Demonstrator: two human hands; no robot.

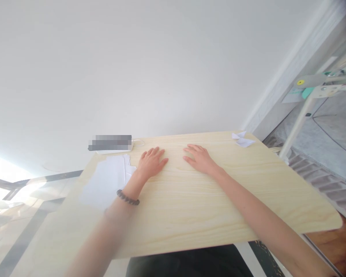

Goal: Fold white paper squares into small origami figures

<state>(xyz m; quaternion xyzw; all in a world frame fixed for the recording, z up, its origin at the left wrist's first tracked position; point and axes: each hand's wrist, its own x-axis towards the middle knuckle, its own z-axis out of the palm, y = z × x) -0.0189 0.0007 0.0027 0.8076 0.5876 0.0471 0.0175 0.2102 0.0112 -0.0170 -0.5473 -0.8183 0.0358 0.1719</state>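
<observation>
My left hand (152, 162) lies palm down on the light wooden table (187, 215), fingers apart, with nothing in it. A dark beaded bracelet (128, 197) circles that wrist. Just left of it, partly behind the forearm, are white sheets of paper (103, 181). My right hand (200, 158) rests on the table too, its fingers stretched toward the left hand and holding nothing. Beyond it, at the far right corner, sit small folded white paper pieces (243, 140).
A blurred-out dark and white object (111, 144) with a white cable (138, 142) stands at the back left edge. A white wall (167, 69) rises behind the table. To the right is a white metal frame (298, 123). Bright glare washes over the left side.
</observation>
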